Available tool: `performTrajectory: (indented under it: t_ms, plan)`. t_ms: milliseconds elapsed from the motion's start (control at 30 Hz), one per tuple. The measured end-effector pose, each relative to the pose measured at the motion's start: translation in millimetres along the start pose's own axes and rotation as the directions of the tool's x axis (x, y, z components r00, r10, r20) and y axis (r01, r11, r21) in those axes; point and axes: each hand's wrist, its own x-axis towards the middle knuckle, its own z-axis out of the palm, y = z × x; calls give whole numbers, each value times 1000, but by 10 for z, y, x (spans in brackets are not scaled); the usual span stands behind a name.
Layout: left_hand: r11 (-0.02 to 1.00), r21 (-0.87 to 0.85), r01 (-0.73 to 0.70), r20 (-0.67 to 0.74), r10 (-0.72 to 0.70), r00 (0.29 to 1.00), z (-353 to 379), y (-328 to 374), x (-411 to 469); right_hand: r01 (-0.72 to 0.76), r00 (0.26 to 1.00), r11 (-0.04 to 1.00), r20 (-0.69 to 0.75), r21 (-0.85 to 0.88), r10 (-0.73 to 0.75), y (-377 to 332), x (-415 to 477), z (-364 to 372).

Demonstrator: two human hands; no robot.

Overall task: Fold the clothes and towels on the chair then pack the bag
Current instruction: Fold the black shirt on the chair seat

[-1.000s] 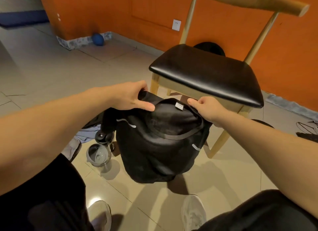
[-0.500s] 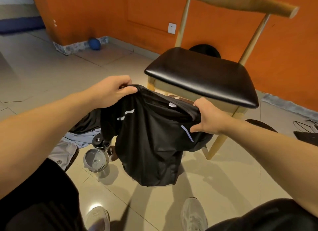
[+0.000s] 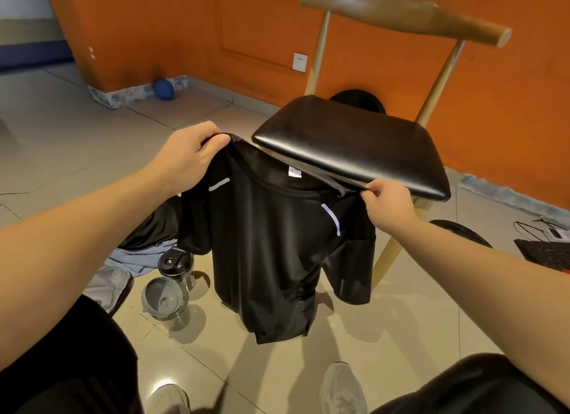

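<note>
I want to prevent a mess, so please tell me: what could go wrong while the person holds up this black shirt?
The right hand pinches only a thin edge of the black shirt, so that grip may slip. The hem hangs low beside the grey shaker cup and could tip it or drag on the floor.
</note>
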Motion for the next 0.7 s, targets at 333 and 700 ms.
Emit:
performTrajectory:
  t_ms: [333,700]
  plan:
    - [992,114,57,47,-62,997,-77,-72,40,62,993,966,78,252,-85,-179,33,-239]
    - [987,2,163,281,-157,947,-501,148,268,297,949,952,90,68,-303,-197,-33,-783]
